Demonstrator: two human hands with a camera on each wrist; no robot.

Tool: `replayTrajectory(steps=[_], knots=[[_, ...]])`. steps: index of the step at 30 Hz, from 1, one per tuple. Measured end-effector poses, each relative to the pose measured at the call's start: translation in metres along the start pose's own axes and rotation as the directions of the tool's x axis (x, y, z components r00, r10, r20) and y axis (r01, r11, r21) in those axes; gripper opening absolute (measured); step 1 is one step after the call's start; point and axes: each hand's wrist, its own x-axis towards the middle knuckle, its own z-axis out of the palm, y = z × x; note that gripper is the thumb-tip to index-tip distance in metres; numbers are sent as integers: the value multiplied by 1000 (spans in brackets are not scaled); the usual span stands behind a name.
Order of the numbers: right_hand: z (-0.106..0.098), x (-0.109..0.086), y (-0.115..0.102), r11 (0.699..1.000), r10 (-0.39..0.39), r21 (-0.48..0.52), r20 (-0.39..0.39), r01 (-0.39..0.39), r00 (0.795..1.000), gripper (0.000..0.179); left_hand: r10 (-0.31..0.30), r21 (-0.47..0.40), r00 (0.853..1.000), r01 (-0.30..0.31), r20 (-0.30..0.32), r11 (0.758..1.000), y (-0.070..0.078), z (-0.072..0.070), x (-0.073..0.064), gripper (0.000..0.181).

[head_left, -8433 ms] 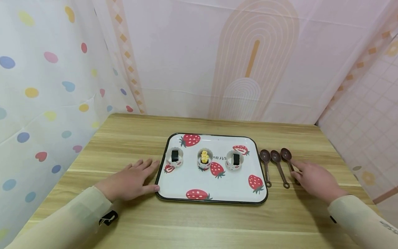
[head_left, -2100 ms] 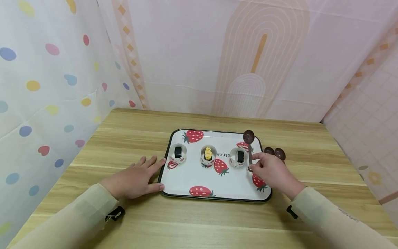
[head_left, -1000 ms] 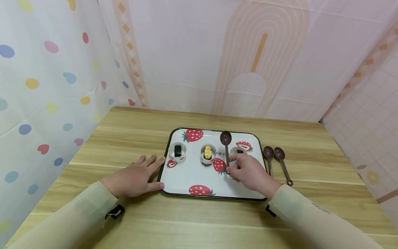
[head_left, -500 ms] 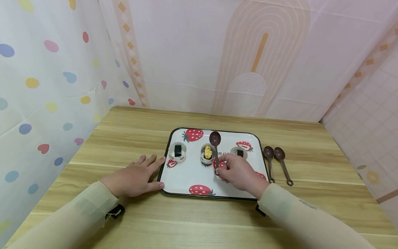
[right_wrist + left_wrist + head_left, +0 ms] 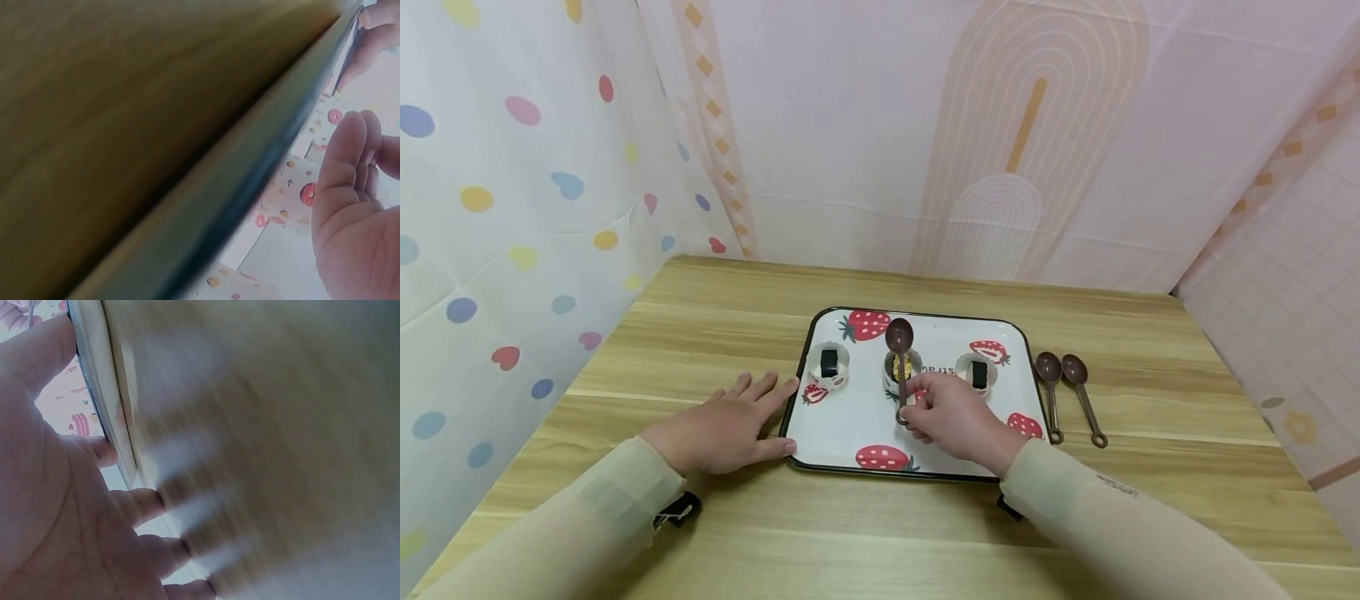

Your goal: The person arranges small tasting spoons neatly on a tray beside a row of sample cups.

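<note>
My right hand (image 5: 958, 417) pinches the handle end of a brown spoon (image 5: 898, 335) over the tray. The spoon's bowl points away from me, and its handle crosses in front of the middle paper cup (image 5: 891, 385), partly hiding the yellow-topped sushi inside. My left hand (image 5: 722, 429) lies palm down with fingers spread, thumb and index fingertip at the left rim of the strawberry-print tray (image 5: 835, 433). In the left wrist view, the left hand's thumb (image 5: 44, 353) meets the tray edge. The right wrist view shows the right hand (image 5: 356, 237) with its fingers bent together; the spoon is out of sight there.
On the tray, a left cup (image 5: 831, 383) and a right cup (image 5: 990, 385) each hold a seaweed-wrapped sushi piece. Two more brown spoons (image 5: 1048, 367) lie on the wooden table (image 5: 850, 533) beyond the tray's right edge. Curtains (image 5: 820, 167) hang behind and at the sides.
Earlier the right hand reached to the rightmost of three spoons on the table. It has since lifted one and carried it left, past the right cup to the middle one. The left hand stays put.
</note>
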Motion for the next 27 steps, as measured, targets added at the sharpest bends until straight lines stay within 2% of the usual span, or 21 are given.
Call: replayTrajectory(steps=[6,12,17,27], knots=[[5,4,-3,1000,-3,9,30,2,1000,23,-2,-1,1000,2,3,1000,0,0,0,94],[12,8,-8,1000,15,4,60,-15,998,31,1,2,1000,-1,-4,1000,0,0,1,94],[17,10,-10,999,16,33,81,-19,997,28,-3,5,1000,3,-1,1000,1,0,1,94],[24,14,-12,1000,17,18,105,-19,994,23,-7,0,1000,7,5,1000,2,-1,0,94]])
